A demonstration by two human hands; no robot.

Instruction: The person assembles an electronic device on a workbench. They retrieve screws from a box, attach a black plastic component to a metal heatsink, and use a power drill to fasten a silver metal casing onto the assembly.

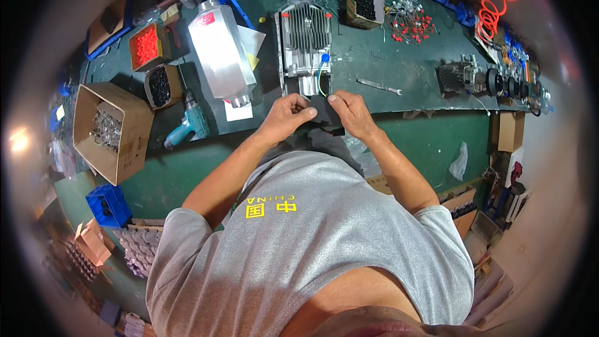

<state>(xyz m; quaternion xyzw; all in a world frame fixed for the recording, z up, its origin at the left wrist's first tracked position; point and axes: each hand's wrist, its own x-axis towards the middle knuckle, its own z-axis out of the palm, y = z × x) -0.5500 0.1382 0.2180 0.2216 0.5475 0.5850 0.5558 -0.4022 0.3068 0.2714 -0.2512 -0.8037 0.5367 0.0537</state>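
The right hand (354,114) has its thumb and finger pinched together on the low end of a thin wire (321,78). The wire is pale and a bit yellow, and it bends down from a round blue plug (325,58). The plug sits on a big grey metal part (307,31) with lots of thin ribs (they look like the teeth of a comb). That metal part is on the green table (430,68), right in front of the person, just past both hands. The left hand (288,117) is near the low end of the same metal part, to the left of the wire. Its fingers are curled in and its thumb sticks out toward the right hand. I cannot tell if those fingers are pinching something small, and the two hands are apart.

To the left of the metal part lies a shiny silver case (218,50), with a blue-green drill (190,122) near its low end. Farther left is a big brown box (134,156) with lots of small shiny bits in it. To the right of the wire, a silver wrench (379,87) lies flat on the table. Past it, up and to the right, is a pile of wires with red tips (412,19)
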